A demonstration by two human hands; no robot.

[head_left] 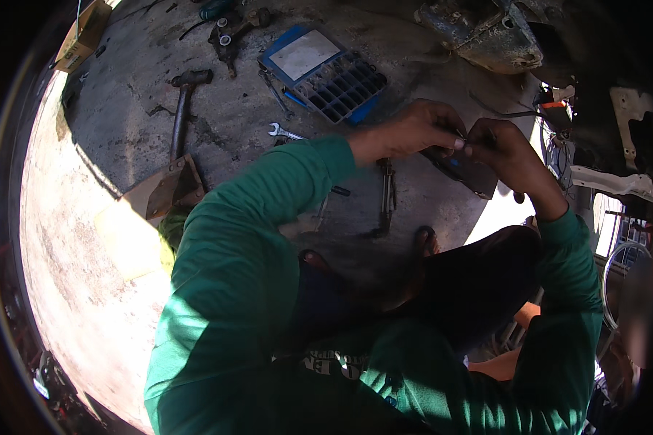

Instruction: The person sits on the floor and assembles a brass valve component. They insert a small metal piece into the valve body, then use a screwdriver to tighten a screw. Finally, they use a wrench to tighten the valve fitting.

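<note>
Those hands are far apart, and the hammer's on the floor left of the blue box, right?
Not far apart: the head view shows the left hand and right hand close together. The hammer is indeed left of the blue box.

At two o'clock, your left hand [429, 129] and right hand [511, 152] pinch a piece [463, 135] too small to identify; at ten, the top edge crops a cardboard box [82, 40]; toward four, a brownish shape [642, 312] blurs.
</note>
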